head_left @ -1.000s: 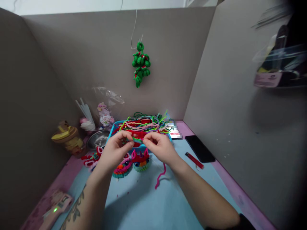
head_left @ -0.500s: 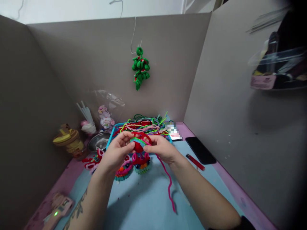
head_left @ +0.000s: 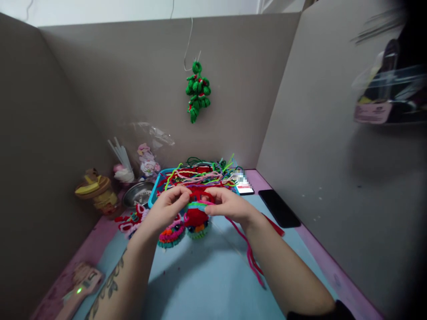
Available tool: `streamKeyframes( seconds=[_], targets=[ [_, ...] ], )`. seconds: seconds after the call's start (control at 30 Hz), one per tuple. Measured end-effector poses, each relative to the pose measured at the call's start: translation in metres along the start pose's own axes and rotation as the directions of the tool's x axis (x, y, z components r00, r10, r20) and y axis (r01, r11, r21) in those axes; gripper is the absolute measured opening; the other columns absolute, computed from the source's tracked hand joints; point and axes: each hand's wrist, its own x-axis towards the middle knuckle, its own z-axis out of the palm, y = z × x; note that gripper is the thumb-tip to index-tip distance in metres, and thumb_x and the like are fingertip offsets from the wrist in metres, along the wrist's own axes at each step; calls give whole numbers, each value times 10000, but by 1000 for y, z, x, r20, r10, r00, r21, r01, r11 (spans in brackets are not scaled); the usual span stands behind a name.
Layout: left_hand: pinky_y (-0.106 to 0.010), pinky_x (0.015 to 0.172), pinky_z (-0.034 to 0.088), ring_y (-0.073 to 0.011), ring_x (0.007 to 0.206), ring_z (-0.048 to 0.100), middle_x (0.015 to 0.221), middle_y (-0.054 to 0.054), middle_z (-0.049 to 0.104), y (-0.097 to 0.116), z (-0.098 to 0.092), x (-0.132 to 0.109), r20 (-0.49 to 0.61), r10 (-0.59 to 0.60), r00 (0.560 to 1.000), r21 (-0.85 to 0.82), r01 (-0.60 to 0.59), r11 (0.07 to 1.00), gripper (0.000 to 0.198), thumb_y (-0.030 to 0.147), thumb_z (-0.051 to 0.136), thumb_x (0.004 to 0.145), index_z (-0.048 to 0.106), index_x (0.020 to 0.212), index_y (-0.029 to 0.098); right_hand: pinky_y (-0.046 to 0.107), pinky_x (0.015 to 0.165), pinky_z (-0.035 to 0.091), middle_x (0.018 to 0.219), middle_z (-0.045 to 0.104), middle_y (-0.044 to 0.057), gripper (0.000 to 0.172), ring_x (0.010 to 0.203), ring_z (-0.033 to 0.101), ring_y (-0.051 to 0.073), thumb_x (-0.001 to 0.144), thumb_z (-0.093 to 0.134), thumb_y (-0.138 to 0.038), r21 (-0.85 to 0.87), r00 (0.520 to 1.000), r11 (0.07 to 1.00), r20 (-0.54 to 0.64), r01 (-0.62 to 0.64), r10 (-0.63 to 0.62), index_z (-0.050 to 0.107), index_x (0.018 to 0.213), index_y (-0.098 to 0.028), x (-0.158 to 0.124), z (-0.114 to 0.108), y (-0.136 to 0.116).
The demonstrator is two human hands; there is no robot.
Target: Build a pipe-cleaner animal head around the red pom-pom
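Between my two hands is a small red yarn piece point(head_left: 196, 216) with a band of light blue, green and pink strands across it. My left hand point(head_left: 171, 205) pinches its left edge, thumb against fingers. On the opposite edge my right hand point(head_left: 227, 204) grips it, the thumb lying on the coloured band. Pink and red yarn tails point(head_left: 249, 253) trail from beneath my right hand to the table. Just behind and below are colourful yarn figures point(head_left: 171, 232), one of them partly covered by the held piece. Another red and pink yarn figure point(head_left: 131, 222) lies left of my left forearm.
A blue tray point(head_left: 152, 198) heaped with yarn strands point(head_left: 200, 175) stands behind my hands. To its left are a metal bowl point(head_left: 128, 195) with small beads and a lidded cup point(head_left: 100, 195). A black phone point(head_left: 279, 209) and a red tool point(head_left: 275, 226) lie right. Grey partitions surround the table.
The red piece has tipped so its coloured band now runs level along the top, with red loops above. The yarn tails have swung right, and a red one now shows beside the pink.
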Motion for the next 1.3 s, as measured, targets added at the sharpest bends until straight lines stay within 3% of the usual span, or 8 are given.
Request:
streamKeyframes(
  seconds=[0.1, 0.3, 0.4, 0.47, 0.67, 0.8, 1.0, 1.3],
  targets=[
    [-213, 524, 342, -100, 564, 409, 622, 21, 477, -2, 4, -1, 53, -60, 997, -77, 64, 995, 319, 464, 583, 809, 557, 687, 170, 226, 636, 409, 794, 568, -26, 351, 713, 521, 105, 616, 799, -333, 18, 1000, 1000, 25, -15, 14, 572, 844, -191, 0, 1, -1],
    [-207, 488, 318, -86, 512, 376, 590, 38, 450, -9, 10, 1, 18, -131, 991, -246, 132, 960, 261, 385, 594, 781, 507, 649, 178, 239, 686, 438, 837, 599, -21, 395, 749, 558, 109, 605, 811, -315, 73, 999, 997, 30, -13, 11, 582, 903, -193, 1, -1, 3],
    [-212, 542, 386, -101, 591, 472, 705, 11, 543, -12, 9, 2, 52, -118, 992, -256, 127, 958, 263, 441, 606, 799, 573, 827, 181, 244, 685, 444, 838, 618, -14, 397, 736, 576, 108, 609, 814, -316, 90, 1000, 996, -20, -5, 7, 588, 908, -186, 4, -2, 5],
    [-231, 640, 444, -130, 746, 555, 892, -35, 606, -15, 8, 4, -7, -76, 997, -241, 72, 968, 329, 447, 639, 787, 579, 985, 192, 253, 699, 453, 849, 638, -6, 390, 740, 592, 113, 615, 812, -329, 107, 995, 994, -96, 27, -17, 593, 907, -190, 6, -2, 5],
    [-336, 841, 481, -218, 1020, 582, 1080, -86, 615, -20, 6, 9, -207, 85, 975, -30, -93, 995, 308, 349, 678, 770, 595, 1017, 184, 286, 783, 479, 932, 680, 0, 401, 821, 637, 138, 646, 792, -271, 181, 950, 967, -287, 180, -123, 574, 980, -236, 13, 2, 9],
    [-417, 969, 426, -247, 1124, 544, 1158, -91, 604, -14, 7, 5, -112, 277, 954, 297, -234, 926, 302, 300, 661, 789, 619, 1074, 206, 266, 705, 472, 875, 681, -15, 448, 742, 630, 128, 637, 770, -189, 152, 954, 973, -271, 172, -127, 537, 1016, -244, 13, 1, 12],
    [-421, 972, 428, -273, 1215, 496, 1341, -120, 513, -13, 11, 2, 1, 254, 967, 314, -241, 918, 601, 298, 707, 751, 462, 1296, 232, 277, 685, 455, 849, 664, -17, 449, 737, 617, 137, 654, 752, -213, 98, 948, 979, -284, 179, -145, 516, 1034, -249, 11, 3, 11],
    [-320, 792, 478, -183, 862, 616, 919, -31, 623, -12, 8, 3, -86, 145, 986, 19, -144, 989, 546, 260, 711, 748, 462, 1228, 187, 251, 620, 419, 798, 551, -27, 254, 677, 529, 110, 676, 725, -261, -78, 885, 977, -412, 200, -214, 514, 808, -213, 13, 5, 9]
  ],
)
